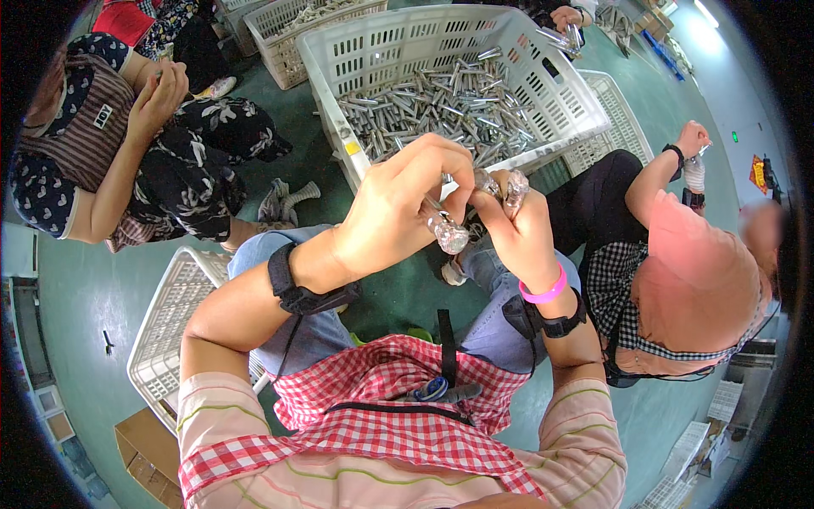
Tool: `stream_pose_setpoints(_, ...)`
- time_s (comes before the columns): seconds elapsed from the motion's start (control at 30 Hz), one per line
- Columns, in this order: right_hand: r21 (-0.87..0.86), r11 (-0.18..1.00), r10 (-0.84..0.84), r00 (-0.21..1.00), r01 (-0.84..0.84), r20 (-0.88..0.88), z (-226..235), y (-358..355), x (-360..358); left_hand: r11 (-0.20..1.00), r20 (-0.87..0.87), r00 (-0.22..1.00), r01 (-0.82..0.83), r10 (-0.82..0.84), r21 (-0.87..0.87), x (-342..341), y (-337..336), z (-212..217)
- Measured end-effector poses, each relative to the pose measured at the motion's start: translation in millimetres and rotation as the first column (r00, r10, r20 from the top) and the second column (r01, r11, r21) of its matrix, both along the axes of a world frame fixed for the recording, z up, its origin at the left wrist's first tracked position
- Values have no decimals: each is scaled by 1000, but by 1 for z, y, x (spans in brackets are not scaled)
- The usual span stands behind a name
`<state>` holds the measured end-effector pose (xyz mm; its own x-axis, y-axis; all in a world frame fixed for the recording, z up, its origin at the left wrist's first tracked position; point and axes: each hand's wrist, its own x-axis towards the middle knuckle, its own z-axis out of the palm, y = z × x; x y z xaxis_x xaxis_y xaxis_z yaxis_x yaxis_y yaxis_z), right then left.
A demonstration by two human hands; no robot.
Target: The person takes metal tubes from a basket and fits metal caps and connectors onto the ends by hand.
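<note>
My left hand [405,202] and my right hand [519,227] meet in front of me, above my knees. The left fingers pinch a short shiny metal tube in clear wrap [447,232]. The right hand grips another wrapped metal piece [514,188], fingers curled round it. The two pieces sit close together; whether they touch I cannot tell. Just beyond my hands stands a large white slotted crate [543,68] holding several silvery metal tubes [441,106].
A seated person in a striped top [93,144] is at the left, another in an orange shirt [695,271] at the right, holding a wrapped piece. White crates lie at my left [165,327], at the far right [619,123] and at the back [292,34]. The floor is green.
</note>
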<state>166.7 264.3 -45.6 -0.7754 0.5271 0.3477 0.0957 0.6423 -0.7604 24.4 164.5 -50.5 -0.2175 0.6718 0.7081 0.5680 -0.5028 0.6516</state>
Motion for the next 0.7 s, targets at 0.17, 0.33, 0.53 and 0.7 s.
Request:
stream_pose_setpoints(0.17,-207,975,81,997,-75,19,1,0,3,999,91,994,53,-53,4,0,0,0)
stream_pose_setpoints(0.33,-326,941,109,994,-94,28,-1,1,2,999,115,992,45,-47,18,0,2,-3)
stream_pose_setpoints(0.53,-318,947,45,999,-37,18,-3,-1,1,997,207,978,37,-23,-66,1,4,-10)
stream_pose_setpoints(0.7,-450,885,-170,982,118,-77,-4,18,1,994,146,985,97,-88,-52,5,-2,-2)
